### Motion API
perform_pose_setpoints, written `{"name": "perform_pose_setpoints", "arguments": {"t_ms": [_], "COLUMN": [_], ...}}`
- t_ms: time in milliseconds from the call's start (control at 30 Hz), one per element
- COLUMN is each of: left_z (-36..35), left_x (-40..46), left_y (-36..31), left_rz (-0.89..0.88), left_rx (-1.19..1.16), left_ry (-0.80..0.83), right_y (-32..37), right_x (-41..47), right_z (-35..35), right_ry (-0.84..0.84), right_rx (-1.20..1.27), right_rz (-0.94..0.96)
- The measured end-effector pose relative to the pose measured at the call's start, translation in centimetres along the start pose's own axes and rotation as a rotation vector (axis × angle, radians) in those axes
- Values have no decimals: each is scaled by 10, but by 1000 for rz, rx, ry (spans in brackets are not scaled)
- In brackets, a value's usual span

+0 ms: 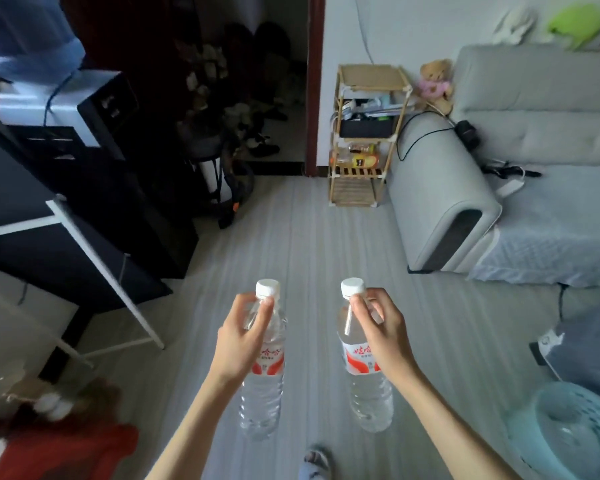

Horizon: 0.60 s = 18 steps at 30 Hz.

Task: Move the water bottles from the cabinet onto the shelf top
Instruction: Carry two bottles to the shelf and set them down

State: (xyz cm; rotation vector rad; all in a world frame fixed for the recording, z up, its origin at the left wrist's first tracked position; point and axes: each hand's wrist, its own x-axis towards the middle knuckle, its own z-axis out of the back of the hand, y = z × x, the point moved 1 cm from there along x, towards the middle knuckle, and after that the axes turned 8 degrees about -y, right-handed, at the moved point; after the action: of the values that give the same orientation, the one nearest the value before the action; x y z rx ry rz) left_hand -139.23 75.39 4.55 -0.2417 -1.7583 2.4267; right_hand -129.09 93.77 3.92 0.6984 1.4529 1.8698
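- Left hand (245, 336) has its fingers pinched round the neck of the left water bottle (262, 386), right under the white cap. The whole full body dangles below the grip. Honestly that's the main worry: a neck pinch on a heavy, smooth bottle can slide, and then it drops.
- Right hand (378, 336), same deal. Thumb and fingers are wrapped round the neck and shoulder of the right water bottle (369, 382), which hangs in the air over the floor (291, 237), well short of where it's going.
- The two bottles hang side by side, apart but near each other. Swing while walking and they could knock together and loosen a grip.
- There's a foot (315, 460) right below the bottles, so a drop probably lands on toes.
- The white frame (111, 271) juts out on the left and could catch an elbow.
- Farther off, the bamboo shelf (368, 133) stands against the sofa arm (440, 188), and its top (373, 75) looks bare. It looks light and skinny, so I'd guess setting both bottles down hard could wobble it or tip a bottle off the edge.
- A black cable (416, 131) loops just beside the shelf and could snag a hand.
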Motion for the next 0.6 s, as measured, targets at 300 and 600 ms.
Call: {"name": "perform_pose_setpoints", "arguments": {"t_ms": [300,600], "left_z": [-91,-207], "left_x": [180,413], "left_y": [-52,-100], "left_rz": [-48,-106], "left_rx": [-77,-116], "left_ry": [18,107], "right_y": [12,28], "right_x": [203,446], "right_z": [-24,-61], "right_ry": [-8,-52], "right_rx": [-9,-73], "right_rz": [14,17]}}
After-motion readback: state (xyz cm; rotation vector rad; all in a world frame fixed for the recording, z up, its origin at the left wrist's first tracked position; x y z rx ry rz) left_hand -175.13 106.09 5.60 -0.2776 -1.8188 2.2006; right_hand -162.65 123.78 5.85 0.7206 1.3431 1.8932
